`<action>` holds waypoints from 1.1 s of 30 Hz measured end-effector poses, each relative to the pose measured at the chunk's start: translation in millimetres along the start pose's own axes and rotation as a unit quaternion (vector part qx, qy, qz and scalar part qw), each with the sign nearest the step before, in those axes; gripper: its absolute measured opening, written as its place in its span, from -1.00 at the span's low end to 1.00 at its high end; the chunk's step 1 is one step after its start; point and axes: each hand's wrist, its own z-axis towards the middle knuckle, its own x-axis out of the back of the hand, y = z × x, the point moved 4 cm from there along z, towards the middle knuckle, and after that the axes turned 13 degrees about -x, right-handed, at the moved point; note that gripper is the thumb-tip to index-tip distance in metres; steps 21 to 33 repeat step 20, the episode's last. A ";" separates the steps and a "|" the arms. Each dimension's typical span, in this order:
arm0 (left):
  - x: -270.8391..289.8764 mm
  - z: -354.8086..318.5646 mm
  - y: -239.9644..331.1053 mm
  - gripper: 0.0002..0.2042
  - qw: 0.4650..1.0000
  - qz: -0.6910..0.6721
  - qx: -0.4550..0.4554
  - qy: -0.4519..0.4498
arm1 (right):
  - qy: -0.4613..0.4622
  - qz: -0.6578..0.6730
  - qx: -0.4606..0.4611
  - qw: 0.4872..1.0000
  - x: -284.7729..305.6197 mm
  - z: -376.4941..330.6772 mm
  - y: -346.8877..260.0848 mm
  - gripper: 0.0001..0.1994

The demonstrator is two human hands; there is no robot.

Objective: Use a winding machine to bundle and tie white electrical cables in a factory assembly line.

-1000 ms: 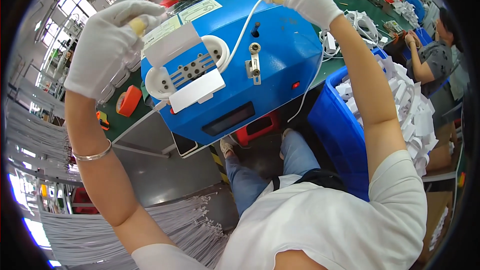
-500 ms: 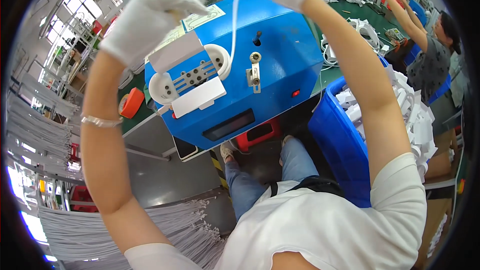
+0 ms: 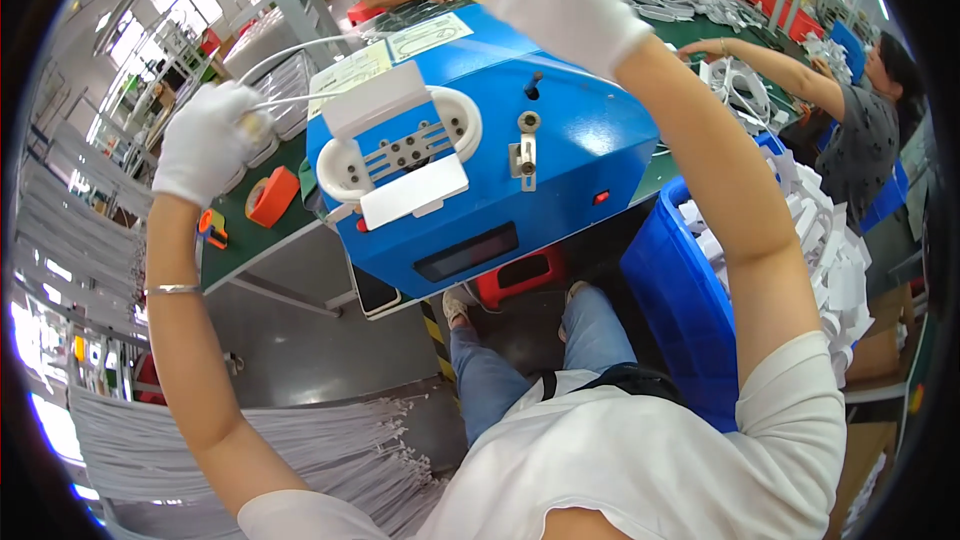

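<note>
My left hand (image 3: 205, 140), in a white glove, is closed on a white cable (image 3: 295, 99) left of a blue machine (image 3: 560, 160). One stretch of the cable runs to the machine's top; another arcs up behind. White cable is wound in an oval around the holder (image 3: 405, 148) on the machine. A folded white card (image 3: 415, 192) lies through the holder, its flaps raised on both sides. Above the machine's back edge, my right hand (image 3: 550, 0), also gloved, has its fingers curled; what they hold, if anything, is hidden.
A blue bin (image 3: 670, 295) full of white card pieces stands at my right. Orange tape (image 3: 272, 197) lies on the green table at left. Bundled white cables (image 3: 250, 455) hang at lower left. A co-worker (image 3: 865, 125) works at far right; another person's arm rests behind the machine.
My left hand has moved left and down, away from the machine, and now grips the cable. My right hand has shifted slightly left. The cable no longer rises upright from the coil.
</note>
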 end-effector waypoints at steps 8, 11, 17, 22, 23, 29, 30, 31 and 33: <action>-4.6 -138.9 30.8 -0.95 0.987 -0.049 0.145 -0.041 | -0.074 0.002 0.033 0.997 14.4 -95.4 -20.9 -0.84; -25.4 -146.0 64.8 -0.95 0.986 -0.055 0.139 -0.072 | -0.113 0.044 -0.033 0.992 4.7 -117.0 -2.3 -0.83; -34.1 -153.2 131.5 -0.89 0.964 -0.151 0.179 -0.128 | -0.151 0.069 -0.123 0.978 -9.0 -131.4 3.2 -0.76; -41.2 -147.9 152.5 -0.76 0.942 -0.235 0.195 -0.142 | -0.214 0.086 -0.148 0.962 -22.5 -141.5 6.3 -0.72; -41.2 -147.9 152.5 -0.76 0.942 -0.235 0.195 -0.142 | -0.214 0.086 -0.148 0.962 -22.5 -141.5 6.3 -0.72; -41.2 -147.9 152.5 -0.76 0.942 -0.235 0.195 -0.142 | -0.214 0.086 -0.148 0.962 -22.5 -141.5 6.3 -0.72; -41.2 -147.9 152.5 -0.76 0.942 -0.235 0.195 -0.142 | -0.214 0.086 -0.148 0.962 -22.5 -141.5 6.3 -0.72; -41.2 -147.9 152.5 -0.76 0.942 -0.235 0.195 -0.142 | -0.214 0.086 -0.148 0.962 -22.5 -141.5 6.3 -0.72; -41.2 -147.9 152.5 -0.76 0.942 -0.235 0.195 -0.142 | -0.214 0.086 -0.148 0.962 -22.5 -141.5 6.3 -0.72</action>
